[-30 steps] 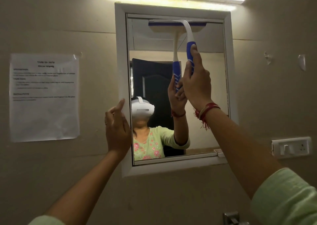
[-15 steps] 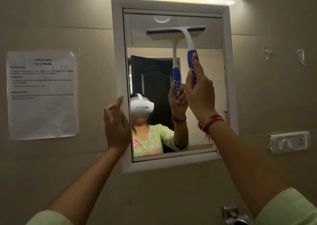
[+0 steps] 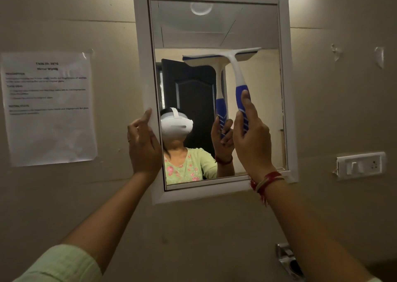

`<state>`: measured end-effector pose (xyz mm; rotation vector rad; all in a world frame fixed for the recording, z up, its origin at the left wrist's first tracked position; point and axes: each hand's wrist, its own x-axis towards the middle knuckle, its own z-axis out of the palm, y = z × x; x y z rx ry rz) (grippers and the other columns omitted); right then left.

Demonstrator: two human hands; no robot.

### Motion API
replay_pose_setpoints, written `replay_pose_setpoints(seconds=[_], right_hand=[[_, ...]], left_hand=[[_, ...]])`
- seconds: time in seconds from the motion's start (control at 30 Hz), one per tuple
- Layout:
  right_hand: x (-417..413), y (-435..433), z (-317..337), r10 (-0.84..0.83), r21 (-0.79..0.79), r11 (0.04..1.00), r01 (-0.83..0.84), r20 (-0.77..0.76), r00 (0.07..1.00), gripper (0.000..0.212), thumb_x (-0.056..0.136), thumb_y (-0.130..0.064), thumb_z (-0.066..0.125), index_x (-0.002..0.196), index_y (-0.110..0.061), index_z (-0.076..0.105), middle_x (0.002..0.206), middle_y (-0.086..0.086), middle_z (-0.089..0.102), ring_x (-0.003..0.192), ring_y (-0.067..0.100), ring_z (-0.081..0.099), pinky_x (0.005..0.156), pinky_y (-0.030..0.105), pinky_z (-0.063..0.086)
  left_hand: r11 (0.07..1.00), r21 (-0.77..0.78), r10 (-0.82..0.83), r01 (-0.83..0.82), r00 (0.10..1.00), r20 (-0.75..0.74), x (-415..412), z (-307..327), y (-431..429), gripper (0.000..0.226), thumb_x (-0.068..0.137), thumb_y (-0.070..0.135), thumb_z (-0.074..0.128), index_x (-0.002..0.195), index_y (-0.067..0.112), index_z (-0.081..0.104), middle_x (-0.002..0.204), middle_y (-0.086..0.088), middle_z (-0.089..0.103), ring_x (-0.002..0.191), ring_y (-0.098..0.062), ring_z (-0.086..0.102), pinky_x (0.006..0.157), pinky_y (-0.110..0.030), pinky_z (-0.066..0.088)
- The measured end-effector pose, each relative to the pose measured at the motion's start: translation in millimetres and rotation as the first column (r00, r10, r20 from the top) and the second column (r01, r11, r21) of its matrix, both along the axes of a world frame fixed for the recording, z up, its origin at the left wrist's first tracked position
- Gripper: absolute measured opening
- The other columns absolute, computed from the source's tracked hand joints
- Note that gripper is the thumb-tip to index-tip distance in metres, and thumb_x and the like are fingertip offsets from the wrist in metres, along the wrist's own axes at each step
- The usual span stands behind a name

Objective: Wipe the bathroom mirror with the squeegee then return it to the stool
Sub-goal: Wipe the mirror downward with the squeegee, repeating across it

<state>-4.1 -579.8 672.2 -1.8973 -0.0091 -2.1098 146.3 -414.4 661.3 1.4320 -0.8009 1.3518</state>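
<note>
A white-framed bathroom mirror (image 3: 285,88) hangs on the beige wall. My right hand (image 3: 252,140) grips the blue handle of a white and blue squeegee (image 3: 237,73). Its blade lies flat against the glass at about mid-height, on the right half of the mirror, tilted up slightly to the right. My left hand (image 3: 144,146) holds the left edge of the mirror frame, thumb on the front. The stool is out of sight.
A printed paper sheet (image 3: 48,107) is taped to the wall left of the mirror. A white switch plate (image 3: 361,165) sits at the right. A chrome fitting (image 3: 287,260) juts from the wall below the mirror. The mirror reflects a person in a headset.
The squeegee has slid down the glass from the top of the mirror to about mid-height, with my right hand following. My left hand has stayed on the frame.
</note>
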Motion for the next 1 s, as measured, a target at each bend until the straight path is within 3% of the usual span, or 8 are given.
replay_pose_setpoints(seconds=[0.23, 0.43, 0.8, 1.0], right_hand=[[-1, 3, -34, 0.008, 0.01, 1.0, -0.007, -0.034, 0.999, 0.052, 0.094, -0.024, 0.047, 0.138, -0.032, 0.019, 0.117, 0.013, 0.063, 0.086, 0.018, 0.064, 0.076, 0.024, 0.05], [-3, 8, -52, 0.037, 0.043, 0.998, -0.034, -0.051, 0.998, 0.051, 0.095, -0.03, 0.043, 0.138, -0.038, 0.017, 0.123, 0.01, 0.059, 0.093, 0.018, 0.064, 0.079, 0.032, 0.056], [-8, 4, -104, 0.093, 0.064, 0.994, -0.087, -0.103, 0.99, 0.051, 0.093, -0.028, 0.041, 0.139, -0.032, 0.02, 0.117, 0.014, 0.06, 0.082, 0.008, 0.059, 0.07, 0.011, 0.046], [-12, 6, -138, 0.139, 0.121, 0.985, -0.124, -0.125, 0.982, 0.051, 0.092, -0.029, 0.04, 0.14, -0.026, 0.023, 0.105, 0.002, 0.058, 0.069, 0.01, 0.058, 0.065, 0.022, 0.053]], left_hand=[[1.0, -0.003, 0.004, -0.004, 1.0, 0.003, 1, -1, -2, 0.044, 0.096, 0.015, 0.029, 0.138, 0.015, 0.043, 0.113, -0.024, 0.047, 0.098, -0.033, 0.051, 0.076, -0.032, 0.041], [1.0, -0.028, 0.006, -0.006, 1.0, 0.008, 1, -1, -1, 0.044, 0.097, 0.006, 0.034, 0.138, 0.016, 0.044, 0.111, -0.022, 0.048, 0.096, -0.032, 0.051, 0.077, -0.026, 0.037], [0.999, -0.034, 0.002, -0.002, 1.0, 0.008, 3, -2, -2, 0.043, 0.097, 0.008, 0.032, 0.137, 0.018, 0.043, 0.113, -0.021, 0.047, 0.1, -0.032, 0.051, 0.08, -0.025, 0.037], [0.999, -0.039, -0.001, 0.001, 1.0, 0.005, 2, -2, -3, 0.042, 0.098, 0.009, 0.031, 0.137, 0.018, 0.043, 0.113, -0.022, 0.047, 0.098, -0.031, 0.051, 0.078, -0.027, 0.039]])
